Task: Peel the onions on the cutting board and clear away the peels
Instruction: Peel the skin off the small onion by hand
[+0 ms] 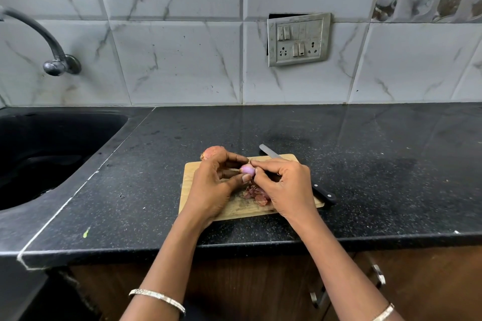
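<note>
A small purple onion (247,169) is held above the wooden cutting board (190,174). My left hand (212,185) grips it between thumb and fingers. My right hand (284,185) pinches at the onion's right side with curled fingertips. A pile of reddish peels (257,194) lies on the board under my hands. An unpeeled onion (211,151) sits at the board's far left corner, partly hidden by my left hand. A black-handled knife (322,193) lies across the board's right side, its blade (270,152) pointing to the back.
A black sink (52,148) is sunk into the dark counter (378,177) at the left, with a tap (56,60) on the tiled wall above it. A switch plate (298,39) sits on the wall. Cabinet handles (378,275) show below the counter edge.
</note>
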A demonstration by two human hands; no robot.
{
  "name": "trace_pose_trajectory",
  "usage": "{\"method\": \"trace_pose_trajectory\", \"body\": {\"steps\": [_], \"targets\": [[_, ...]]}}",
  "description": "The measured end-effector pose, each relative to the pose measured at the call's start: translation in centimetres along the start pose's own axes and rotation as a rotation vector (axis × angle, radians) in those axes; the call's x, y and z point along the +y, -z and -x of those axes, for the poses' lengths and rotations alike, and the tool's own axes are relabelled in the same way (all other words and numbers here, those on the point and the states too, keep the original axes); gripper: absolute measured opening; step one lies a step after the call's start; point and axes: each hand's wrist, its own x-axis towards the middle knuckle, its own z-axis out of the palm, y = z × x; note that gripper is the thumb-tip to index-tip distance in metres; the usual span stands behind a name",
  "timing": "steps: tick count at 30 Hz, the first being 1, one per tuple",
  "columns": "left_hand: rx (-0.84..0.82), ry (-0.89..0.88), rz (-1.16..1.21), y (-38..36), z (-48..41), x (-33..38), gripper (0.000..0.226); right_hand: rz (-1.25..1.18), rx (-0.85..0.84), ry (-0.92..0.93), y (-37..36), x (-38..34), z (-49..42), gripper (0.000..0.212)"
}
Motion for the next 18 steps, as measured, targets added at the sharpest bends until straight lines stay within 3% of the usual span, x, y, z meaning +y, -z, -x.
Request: {"method": "trace_pose_trajectory", "body": {"steps": [11, 18], "targets": [[0.061, -0.020, 0.020, -0.13, -0.02, 0.07, 0.032, -0.100, 0.003, -0.088, -0.08, -0.68, 0.16, 0.009], [0.043, -0.018, -0.022, -0.06, 0.00, 0.13, 0.036, 0.033, 0.043, -0.033, 0.08, -0.59, 0.12, 0.005]]}}
